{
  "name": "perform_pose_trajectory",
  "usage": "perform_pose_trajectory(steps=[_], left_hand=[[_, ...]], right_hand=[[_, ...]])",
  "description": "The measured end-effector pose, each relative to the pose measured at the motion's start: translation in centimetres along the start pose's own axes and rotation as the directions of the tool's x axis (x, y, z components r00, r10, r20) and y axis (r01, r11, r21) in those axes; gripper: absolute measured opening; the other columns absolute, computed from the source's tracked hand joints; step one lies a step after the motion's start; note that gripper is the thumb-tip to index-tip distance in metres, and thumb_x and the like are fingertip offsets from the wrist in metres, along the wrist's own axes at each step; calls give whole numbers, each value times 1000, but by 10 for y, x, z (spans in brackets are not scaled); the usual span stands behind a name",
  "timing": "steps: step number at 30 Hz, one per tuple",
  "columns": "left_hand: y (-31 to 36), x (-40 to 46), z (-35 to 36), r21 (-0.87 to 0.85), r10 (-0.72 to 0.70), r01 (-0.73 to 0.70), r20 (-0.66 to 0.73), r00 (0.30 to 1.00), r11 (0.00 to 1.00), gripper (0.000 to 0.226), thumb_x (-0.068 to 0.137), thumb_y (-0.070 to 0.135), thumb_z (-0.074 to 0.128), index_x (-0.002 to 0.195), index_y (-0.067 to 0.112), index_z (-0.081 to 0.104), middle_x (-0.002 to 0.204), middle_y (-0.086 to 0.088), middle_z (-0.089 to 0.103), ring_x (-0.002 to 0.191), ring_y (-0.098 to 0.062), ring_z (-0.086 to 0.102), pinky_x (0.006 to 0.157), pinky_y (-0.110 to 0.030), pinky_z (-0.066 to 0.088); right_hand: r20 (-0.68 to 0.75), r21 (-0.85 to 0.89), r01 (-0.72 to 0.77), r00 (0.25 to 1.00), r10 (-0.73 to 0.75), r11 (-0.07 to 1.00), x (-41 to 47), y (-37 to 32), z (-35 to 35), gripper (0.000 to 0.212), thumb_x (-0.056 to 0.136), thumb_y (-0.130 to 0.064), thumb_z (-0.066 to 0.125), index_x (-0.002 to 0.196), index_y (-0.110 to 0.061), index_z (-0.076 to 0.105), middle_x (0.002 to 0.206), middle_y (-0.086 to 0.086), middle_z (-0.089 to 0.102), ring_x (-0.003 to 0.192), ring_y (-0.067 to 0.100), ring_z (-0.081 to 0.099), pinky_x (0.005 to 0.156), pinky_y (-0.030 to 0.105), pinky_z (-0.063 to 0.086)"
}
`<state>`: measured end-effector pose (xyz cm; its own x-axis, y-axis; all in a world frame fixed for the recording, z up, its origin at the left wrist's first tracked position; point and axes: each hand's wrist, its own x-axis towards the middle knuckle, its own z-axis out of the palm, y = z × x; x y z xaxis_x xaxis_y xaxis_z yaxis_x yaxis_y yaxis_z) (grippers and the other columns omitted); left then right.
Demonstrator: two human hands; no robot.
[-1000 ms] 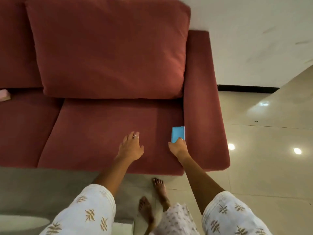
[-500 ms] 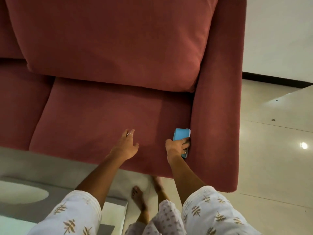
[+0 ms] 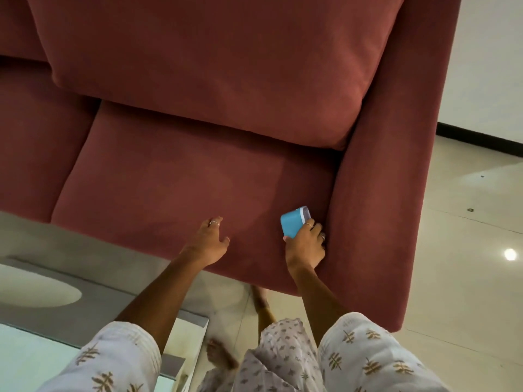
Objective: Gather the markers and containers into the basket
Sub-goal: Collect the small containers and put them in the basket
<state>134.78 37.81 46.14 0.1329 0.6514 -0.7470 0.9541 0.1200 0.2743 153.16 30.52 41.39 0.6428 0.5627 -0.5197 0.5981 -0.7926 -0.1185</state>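
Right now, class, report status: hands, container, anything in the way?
Right hand grips blue container by sofa arm. Left hand open over seat. Nothing blocking. Basket unseen.

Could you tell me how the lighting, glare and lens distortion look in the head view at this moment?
Head view: dim, warm indoor light; the red sofa reads evenly, with a dark shadow in the gap beside its armrest. A bright lamp reflection glares on the glossy floor tiles. Wide-angle bending tilts the sofa edges. The blue container in the right hand is sharp; the left hand is slightly soft.
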Motion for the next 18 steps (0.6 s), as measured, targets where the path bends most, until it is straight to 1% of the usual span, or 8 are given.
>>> perform_pose_trajectory(steps=[1, 3, 5, 7, 8, 12, 15, 18], left_hand=[[-2, -1, 1, -7, -4, 4, -2, 1000, 1000, 61, 95, 27, 49, 148, 17, 23, 156, -7, 21, 141, -27, 30, 113, -40, 31], [-9, -4, 4, -35, -19, 18, -10, 1000, 999, 60, 94, 28, 49, 148, 18, 24, 156, -6, 23, 141, -26, 32, 113, -39, 32], [-19, -9, 8, -60, -33, 32, -24, 999, 998, 60, 94, 28, 50, 148, 18, 25, 154, -7, 26, 139, -27, 34, 112, -39, 33], [-30, -15, 12, -80, -48, 46, -35, 998, 996, 60, 94, 26, 52, 147, 17, 26, 153, -9, 29, 139, -28, 35, 112, -38, 32], [-38, -19, 14, -94, -60, 56, -41, 997, 994, 60, 93, 25, 52, 147, 15, 27, 152, -10, 30, 139, -28, 35, 112, -37, 32], [-79, -41, 24, -185, -116, 112, -15, 993, 976, 60, 94, 22, 53, 147, 9, 28, 152, -14, 31, 137, -30, 38, 110, -37, 35], [-112, -64, 28, -251, -175, 167, -10, 984, 953, 58, 94, 22, 52, 145, 6, 30, 153, -12, 27, 134, -29, 42, 108, -34, 35], [-144, -88, 32, -331, -240, 207, -62, 969, 921, 58, 93, 21, 53, 144, 3, 32, 153, -11, 27, 132, -28, 44, 108, -32, 35]], right_hand=[[5, -78, 58, 998, -58, 995, 2, 1, 1, 78, 79, -41, 70, 138, -11, 29, 138, 11, 40, 130, 31, 40, 101, 42, 40], [90, -159, 142, 988, -129, 977, 6, 0, 7, 87, 76, -45, 71, 142, -15, 23, 143, 14, 33, 135, 34, 31, 108, 46, 30], [215, -107, 145, 969, -119, 984, 10, -2, 16, 101, 75, -42, 74, 148, -21, 7, 153, 18, 13, 142, 40, 16, 113, 52, 21], [274, -49, 107, 958, -89, 993, 16, -4, 22, 109, 75, -38, 74, 149, -25, -4, 156, 19, -2, 143, 43, 3, 113, 57, 15], [266, -60, 114, 959, -95, 992, 19, -5, 23, 110, 74, -38, 74, 149, -25, -4, 155, 20, 0, 142, 44, 4, 112, 58, 16], [194, -186, 227, 962, -191, 956, 15, -8, 14, 106, 67, -39, 79, 147, -27, 9, 145, 17, 23, 134, 41, 25, 107, 55, 29], [185, -255, 328, 940, -287, 910, -7, -24, 15, 105, 64, -43, 79, 144, -31, 13, 141, 14, 27, 132, 40, 27, 102, 57, 34], [210, -215, 428, 898, -387, 878, -40, -47, 24, 104, 63, -46, 78, 144, -32, 14, 138, 12, 29, 131, 39, 27, 101, 56, 33]])
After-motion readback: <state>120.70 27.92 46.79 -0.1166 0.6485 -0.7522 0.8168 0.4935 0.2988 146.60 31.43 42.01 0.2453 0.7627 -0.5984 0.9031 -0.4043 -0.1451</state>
